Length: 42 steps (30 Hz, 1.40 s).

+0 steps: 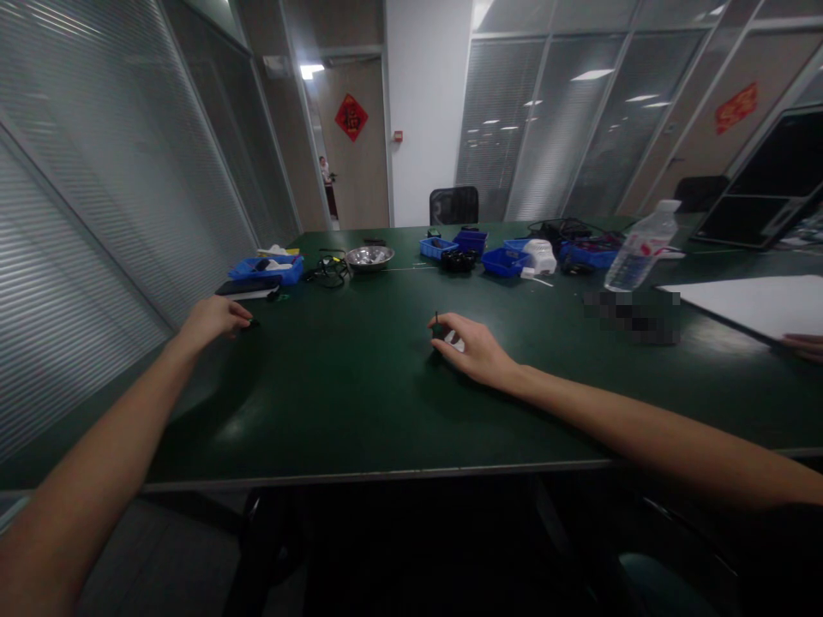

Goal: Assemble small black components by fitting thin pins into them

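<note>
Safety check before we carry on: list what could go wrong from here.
The thin dark pin pinched by the right hand could slip and vanish against the dark green table. The clear plastic water bottle stands near the black cables; a knock might tip it onto them.

A thin dark pin point(435, 318) stands upright on the green table point(360, 403), pinched by the right hand point(472, 347). A small white piece point(454, 344) lies beneath.
</note>
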Motion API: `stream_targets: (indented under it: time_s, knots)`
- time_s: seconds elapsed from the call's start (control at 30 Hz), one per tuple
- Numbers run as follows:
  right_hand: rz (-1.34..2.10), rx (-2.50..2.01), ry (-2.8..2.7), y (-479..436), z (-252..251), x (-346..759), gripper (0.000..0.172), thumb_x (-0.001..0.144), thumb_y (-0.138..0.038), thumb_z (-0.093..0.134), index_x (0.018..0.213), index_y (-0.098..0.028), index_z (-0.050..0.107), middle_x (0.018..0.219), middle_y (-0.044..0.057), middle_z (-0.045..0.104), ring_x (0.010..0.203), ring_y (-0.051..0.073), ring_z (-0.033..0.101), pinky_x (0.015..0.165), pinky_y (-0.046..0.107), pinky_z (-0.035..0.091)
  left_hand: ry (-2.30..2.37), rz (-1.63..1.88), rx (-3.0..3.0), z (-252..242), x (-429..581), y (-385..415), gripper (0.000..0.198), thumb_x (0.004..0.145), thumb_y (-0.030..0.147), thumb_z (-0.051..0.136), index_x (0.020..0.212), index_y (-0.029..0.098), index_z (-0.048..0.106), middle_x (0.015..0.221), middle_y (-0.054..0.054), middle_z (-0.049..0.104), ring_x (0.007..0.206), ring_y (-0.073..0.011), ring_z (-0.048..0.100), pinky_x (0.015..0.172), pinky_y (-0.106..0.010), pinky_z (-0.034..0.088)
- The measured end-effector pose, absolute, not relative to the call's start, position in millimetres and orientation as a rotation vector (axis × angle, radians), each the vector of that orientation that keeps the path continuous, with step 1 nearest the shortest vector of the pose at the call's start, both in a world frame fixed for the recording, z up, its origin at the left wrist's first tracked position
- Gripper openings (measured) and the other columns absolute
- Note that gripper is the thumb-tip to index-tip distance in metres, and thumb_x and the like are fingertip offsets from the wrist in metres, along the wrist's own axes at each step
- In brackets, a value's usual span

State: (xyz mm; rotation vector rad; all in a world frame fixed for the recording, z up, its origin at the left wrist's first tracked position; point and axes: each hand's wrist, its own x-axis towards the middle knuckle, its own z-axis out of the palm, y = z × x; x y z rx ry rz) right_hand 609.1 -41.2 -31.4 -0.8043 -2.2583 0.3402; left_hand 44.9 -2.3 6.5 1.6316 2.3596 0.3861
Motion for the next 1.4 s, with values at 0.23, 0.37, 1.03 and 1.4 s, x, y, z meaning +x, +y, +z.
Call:
stream_targets:
  time_s: [0.23,0.37,1.03,1.4]
  knots:
    - [0.335,-0.791,-2.262,-40,-33,610,0.028,0.101,-0.031,0.062,0.128,-0.021,0.061,0.111,0.009,0.069,0.092,0.022,0.067,0.081,0.038,0.056,2.454,0.382,1.696,8,42,1,0.031,0.077,0.02,0.089,0.107,0.013,0.083,0.082,0.002,0.078,0.08,-0.0148,0.065,0.072,-0.02,0.041]
    - [0.329,-0.788,-2.268,-39,-34,610,0.028,0.101,-0.03,0.062,0.128,-0.021,0.061,0.111,0.009,0.069,0.094,0.023,0.067,0.082,0.038,0.056,2.44,0.445,1.626,7,41,2,0.029,0.076,0.015,0.089,0.104,0.012,0.083,0.079,0.002,0.077,0.079,-0.0145,0.064,0.07,-0.02,0.041]
    - [0.316,-0.78,-2.271,-40,-33,610,0.027,0.101,-0.031,0.062,0.126,-0.021,0.061,0.111,0.009,0.069,0.093,0.022,0.067,0.083,0.039,0.055,2.17,0.901,1.151,-1,46,1,0.026,0.071,0.014,0.088,0.093,0.004,0.078,0.079,-0.005,0.075,0.079,-0.0179,0.068,0.07,-0.025,0.056]
    - [0.326,-0.797,-2.281,-40,-31,609,0.028,0.101,-0.03,0.063,0.127,-0.021,0.061,0.112,0.009,0.07,0.092,0.022,0.067,0.082,0.039,0.056,2.446,0.23,1.931,9,64,-6,0.019,0.08,0.016,0.078,0.098,0.01,0.081,0.085,-0.004,0.077,0.08,-0.0175,0.065,0.07,-0.021,0.043]
